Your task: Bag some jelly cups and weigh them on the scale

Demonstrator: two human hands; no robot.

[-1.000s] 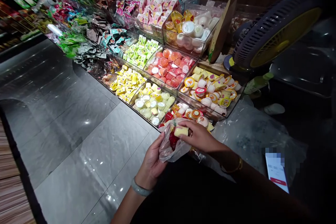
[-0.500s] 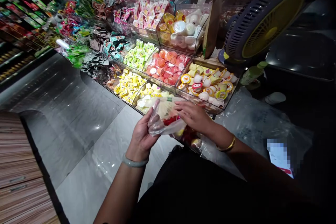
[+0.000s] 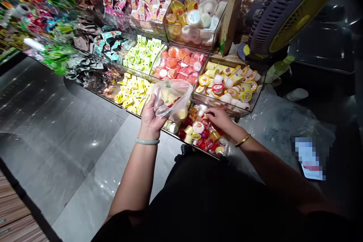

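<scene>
In the head view, my left hand (image 3: pixel 151 117) is closed on a thin clear plastic bag (image 3: pixel 172 98) with green print. Red and pale yellow items show through the bag. Below and to the right lies a bin of mixed jelly cups (image 3: pixel 198 127), red, amber and cream, with round lids. My right hand (image 3: pixel 221 120) reaches over this bin, fingers apart and bent down at the cups. No cup is visibly held in it, though the fingertips are partly hidden. The bag covers part of a neighbouring bin of pale cups (image 3: pixel 172 126).
Clear bins hold orange-pink jelly cups (image 3: pixel 181 62), white and yellow cups (image 3: pixel 227 83), yellow packets (image 3: pixel 133 92) and green packets (image 3: pixel 143 55). A purple and yellow fan (image 3: pixel 295 15) stands at the right. Nearby are a green bottle (image 3: pixel 279 70), plastic sheeting (image 3: pixel 286 121) and a blurred phone (image 3: pixel 310 159).
My right hand has let go of the bag and moved right and down to the mixed jelly cups. My left hand still has the bag. The view has shifted closer to the bins.
</scene>
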